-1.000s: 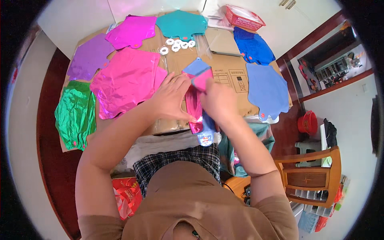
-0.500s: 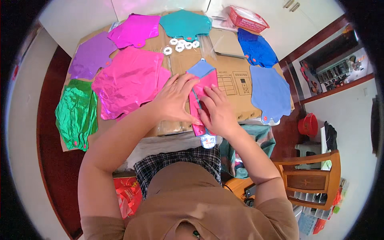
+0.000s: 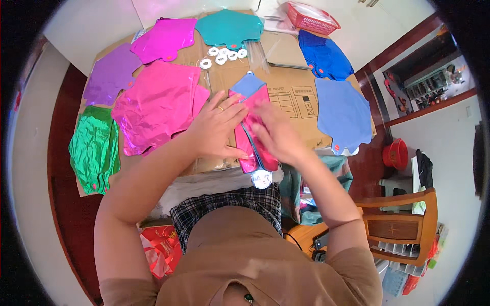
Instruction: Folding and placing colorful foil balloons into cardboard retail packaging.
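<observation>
A folded foil sheet, pink with a light-blue upper end (image 3: 248,84), lies lengthwise in front of me at the cardboard's near edge. A dark slit runs down its middle, and a shiny whitish tab (image 3: 262,179) hangs from its near end. My left hand (image 3: 217,127) rests flat along its left side, fingers stretched and thumb apart on the lower part. Over the right side is my right hand (image 3: 283,135), thumb and fingers apart, the fingertips blurred by motion. To the left lies a stack of pink foil sheets (image 3: 158,109).
Flattened cardboard (image 3: 286,81) covers the table. Around its edge lie green (image 3: 94,150), purple (image 3: 109,74), magenta (image 3: 163,41), teal (image 3: 229,28), dark-blue (image 3: 324,56) and light-blue (image 3: 344,115) foil pieces. Several white rolls (image 3: 221,59) and a red basket (image 3: 312,19) sit farther back.
My right hand has lifted and shifted slightly up from the foil's right side, its fingers now blurred. The foil's slit gapes wider near the bottom. The whole view has shifted a little.
</observation>
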A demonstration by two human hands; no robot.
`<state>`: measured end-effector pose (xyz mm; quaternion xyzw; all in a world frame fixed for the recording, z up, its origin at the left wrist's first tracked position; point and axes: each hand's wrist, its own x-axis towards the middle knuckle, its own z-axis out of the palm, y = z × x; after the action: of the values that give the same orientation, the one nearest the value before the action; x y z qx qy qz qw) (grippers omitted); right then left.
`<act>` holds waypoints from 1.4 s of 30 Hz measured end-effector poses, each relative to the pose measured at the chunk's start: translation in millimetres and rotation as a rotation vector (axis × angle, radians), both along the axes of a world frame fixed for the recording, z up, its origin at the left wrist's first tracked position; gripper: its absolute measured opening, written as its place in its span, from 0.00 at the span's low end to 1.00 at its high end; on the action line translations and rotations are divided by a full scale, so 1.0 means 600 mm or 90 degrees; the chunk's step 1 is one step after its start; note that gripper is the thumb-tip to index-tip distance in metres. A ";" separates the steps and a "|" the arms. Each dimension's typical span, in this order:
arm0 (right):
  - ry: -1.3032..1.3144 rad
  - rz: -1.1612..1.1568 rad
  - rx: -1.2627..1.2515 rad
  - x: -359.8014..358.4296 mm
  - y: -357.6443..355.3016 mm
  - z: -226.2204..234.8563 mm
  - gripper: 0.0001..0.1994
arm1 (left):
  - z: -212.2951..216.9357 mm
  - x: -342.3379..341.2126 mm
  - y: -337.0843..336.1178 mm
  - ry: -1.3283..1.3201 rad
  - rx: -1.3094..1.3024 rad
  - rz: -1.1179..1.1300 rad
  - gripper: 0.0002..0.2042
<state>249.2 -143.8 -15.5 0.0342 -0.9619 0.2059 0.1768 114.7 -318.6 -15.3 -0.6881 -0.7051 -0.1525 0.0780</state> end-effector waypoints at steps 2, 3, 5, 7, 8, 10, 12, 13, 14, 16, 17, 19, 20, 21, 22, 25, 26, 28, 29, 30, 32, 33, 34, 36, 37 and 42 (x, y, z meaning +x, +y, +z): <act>-0.011 -0.022 0.063 -0.024 0.034 -0.007 0.29 | 0.005 0.003 0.003 -0.019 -0.025 -0.001 0.48; -0.028 -0.028 0.106 -0.025 0.034 -0.011 0.31 | 0.007 0.003 0.003 -0.025 -0.030 0.001 0.48; -0.061 -0.042 0.193 -0.026 0.034 -0.015 0.34 | 0.008 0.003 0.005 -0.037 -0.038 0.004 0.48; -0.089 -0.021 0.215 0.010 0.011 -0.004 0.37 | 0.008 0.004 0.000 -0.045 -0.042 0.008 0.49; -0.102 -0.011 0.225 0.037 -0.006 0.005 0.39 | 0.009 0.003 -0.001 -0.048 -0.044 0.009 0.49; -0.168 0.022 0.193 0.099 -0.045 0.026 0.42 | 0.007 0.004 -0.001 -0.051 -0.035 0.006 0.49; -0.207 0.068 0.141 0.160 -0.072 0.019 0.39 | 0.006 0.004 0.000 -0.044 -0.017 0.001 0.50; -0.228 0.116 0.130 0.176 -0.073 0.023 0.37 | 0.003 0.004 0.000 -0.037 -0.004 0.000 0.50; -0.248 0.164 0.118 0.190 -0.070 0.032 0.35 | 0.002 0.004 -0.001 -0.030 0.009 0.000 0.50; -0.164 0.184 -0.025 0.199 -0.042 0.039 0.26 | 0.012 0.007 -0.001 -0.050 -0.029 0.006 0.53; -0.080 0.116 -0.164 0.186 -0.022 0.036 0.21 | 0.016 0.010 -0.002 -0.060 -0.049 0.010 0.54; -0.189 -0.208 -0.432 0.129 0.019 0.063 0.15 | 0.017 0.014 -0.006 -0.060 -0.054 0.025 0.55; -0.236 -0.268 -0.391 0.087 0.051 0.071 0.17 | 0.016 0.015 -0.003 -0.061 -0.054 0.024 0.55; -0.269 -0.282 -0.590 0.051 0.069 0.060 0.15 | 0.015 0.016 -0.003 -0.063 -0.058 0.031 0.56; -0.300 -0.291 -0.788 0.021 0.078 0.050 0.13 | 0.012 0.016 -0.003 -0.065 -0.059 0.037 0.56; -0.498 -0.301 -0.747 -0.038 0.074 0.063 0.10 | 0.008 0.019 -0.009 -0.079 -0.054 0.053 0.56; -0.526 -0.308 -0.719 -0.047 0.066 0.075 0.09 | 0.009 0.021 -0.012 -0.083 -0.050 0.058 0.56; -0.585 -0.325 -0.684 -0.059 0.065 0.073 0.09 | 0.016 0.025 -0.011 -0.096 -0.058 0.061 0.55; -0.613 -0.334 -0.667 -0.064 0.064 0.071 0.09 | 0.019 0.026 -0.011 -0.103 -0.062 0.063 0.55; -0.604 -0.344 -0.631 -0.068 0.051 0.068 0.09 | 0.020 0.025 -0.015 -0.108 -0.065 0.063 0.55; -0.566 -0.273 -0.549 -0.066 0.056 0.043 0.12 | 0.022 0.022 -0.012 -0.115 -0.067 0.050 0.55; -0.549 -0.235 -0.509 -0.064 0.051 0.040 0.13 | 0.021 0.019 -0.014 -0.140 -0.041 0.051 0.53; -0.531 -0.262 -0.471 -0.064 0.045 0.039 0.12 | 0.019 0.014 -0.017 -0.165 -0.015 0.050 0.51; -0.390 -0.217 -0.614 -0.049 0.030 0.032 0.11 | 0.015 0.014 -0.016 -0.348 0.145 0.101 0.46; -0.318 -0.188 -0.685 -0.043 0.011 0.045 0.11 | 0.011 0.021 -0.017 -0.505 0.278 0.156 0.42; -0.178 -0.111 -0.748 0.027 -0.044 0.118 0.07 | 0.037 0.055 -0.036 -1.402 0.162 0.112 0.22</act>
<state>265.6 -170.0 55.3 -0.1751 -0.7006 0.6896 0.0545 147.5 -340.1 7.1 -0.1112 -0.4145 -0.7455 -0.5100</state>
